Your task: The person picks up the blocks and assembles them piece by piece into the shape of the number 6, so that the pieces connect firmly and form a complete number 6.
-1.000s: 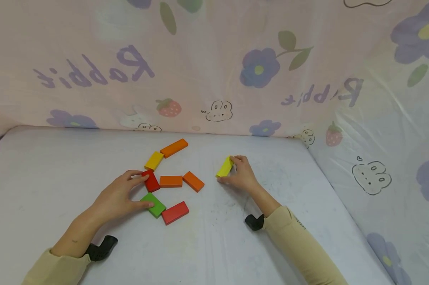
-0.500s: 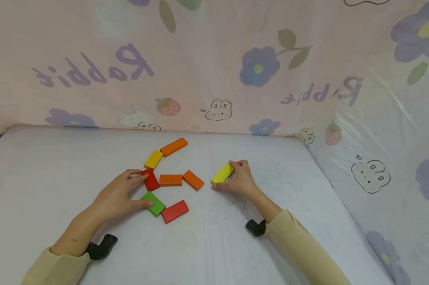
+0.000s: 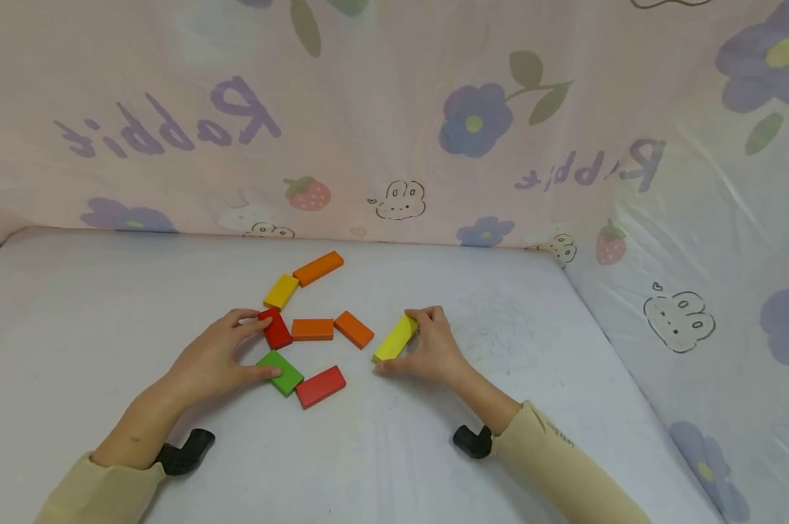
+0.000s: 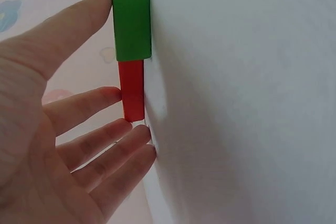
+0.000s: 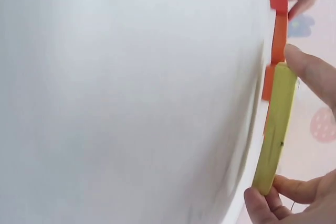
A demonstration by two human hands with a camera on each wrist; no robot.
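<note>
My right hand (image 3: 437, 353) pinches a bright yellow block (image 3: 396, 338) by its two ends, thumb at the near end and fingers at the far end. In the right wrist view the yellow block (image 5: 277, 124) hangs tilted just over the table. My left hand (image 3: 214, 360) rests at the left, its thumb touching a green block (image 3: 281, 374) and its fingertips on a dark red block (image 3: 276, 329). The left wrist view shows these fingers nearly straight beside the green block (image 4: 131, 19) and the red block (image 4: 132, 90).
An orange block (image 3: 312, 330) and a second orange block (image 3: 354, 330) run right from the red one. Behind lie an amber block (image 3: 281, 292) and a long orange block (image 3: 319, 268). A light red block (image 3: 320, 386) touches the green one. A patterned curtain (image 3: 355, 131) borders the white table (image 3: 381, 466).
My right hand has brought the yellow block left and nearer to me, close to the right-hand orange block. The left hand and the laid blocks have stayed in place.
</note>
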